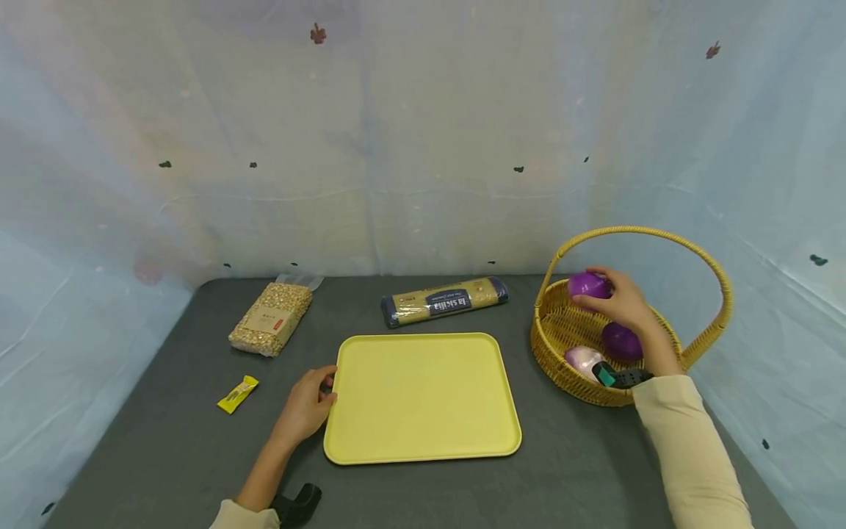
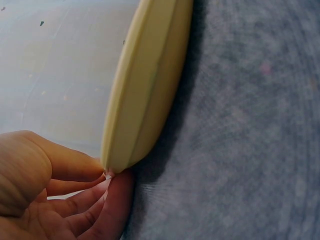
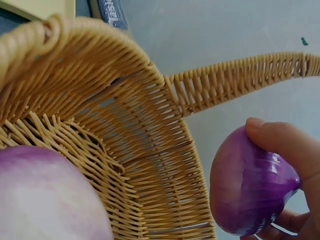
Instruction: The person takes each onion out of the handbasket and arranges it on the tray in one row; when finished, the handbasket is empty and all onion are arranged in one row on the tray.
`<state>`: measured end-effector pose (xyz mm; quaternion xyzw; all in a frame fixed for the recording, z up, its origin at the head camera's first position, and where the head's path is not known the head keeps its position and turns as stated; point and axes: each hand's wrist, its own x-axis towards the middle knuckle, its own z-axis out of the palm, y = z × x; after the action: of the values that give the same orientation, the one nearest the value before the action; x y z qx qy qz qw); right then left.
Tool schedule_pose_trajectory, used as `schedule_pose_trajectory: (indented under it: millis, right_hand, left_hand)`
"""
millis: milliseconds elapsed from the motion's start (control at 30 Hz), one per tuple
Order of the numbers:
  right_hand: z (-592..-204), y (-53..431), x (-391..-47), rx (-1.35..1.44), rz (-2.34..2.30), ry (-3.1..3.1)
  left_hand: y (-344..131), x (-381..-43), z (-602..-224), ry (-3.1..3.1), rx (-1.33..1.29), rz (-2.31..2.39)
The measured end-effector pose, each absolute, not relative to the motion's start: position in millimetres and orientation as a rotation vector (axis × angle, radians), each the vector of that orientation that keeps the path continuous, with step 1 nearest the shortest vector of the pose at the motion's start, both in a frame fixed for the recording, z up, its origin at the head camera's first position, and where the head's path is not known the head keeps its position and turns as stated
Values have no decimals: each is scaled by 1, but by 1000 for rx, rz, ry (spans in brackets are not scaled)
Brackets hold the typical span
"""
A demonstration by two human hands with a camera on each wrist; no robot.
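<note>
My right hand [image 1: 621, 297] grips a purple onion [image 1: 590, 285] at the far side of the wicker basket [image 1: 555, 353], above its rim. In the right wrist view, the thumb and fingers curl round that onion [image 3: 250, 182]. Inside the basket lie another purple onion [image 1: 621, 342] and a pale white-and-purple bulb [image 1: 584, 359], partly hidden by the wrist strap. On the other side, my left hand [image 1: 307, 404] pinches the left edge of a yellow tray [image 1: 423, 397] lying flat. The left wrist view shows thumb and fingers meeting at the tray's rim [image 2: 142, 95].
Behind the tray lies a pasta packet [image 1: 446, 301]. A bag of pale grains or beans [image 1: 272, 319] and a small yellow sachet [image 1: 238, 394] are on the left of the grey table [image 1: 165, 448]. The basket's tall handle [image 1: 634, 230] arches over the right arm's side.
</note>
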<state>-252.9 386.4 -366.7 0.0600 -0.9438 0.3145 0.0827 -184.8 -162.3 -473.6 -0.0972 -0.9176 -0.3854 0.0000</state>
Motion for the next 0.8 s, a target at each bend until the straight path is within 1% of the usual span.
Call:
schedule_pose_trajectory:
  millis: [467, 800]
  right_hand:
    - [-352, 375, -242, 186, 880, -2795]
    - [-338, 357, -231, 284, 886, -2750]
  left_hand:
    - [-162, -185, -474, -2884, -296, -1217]
    - [-162, -185, -474, -2868, -296, -1210]
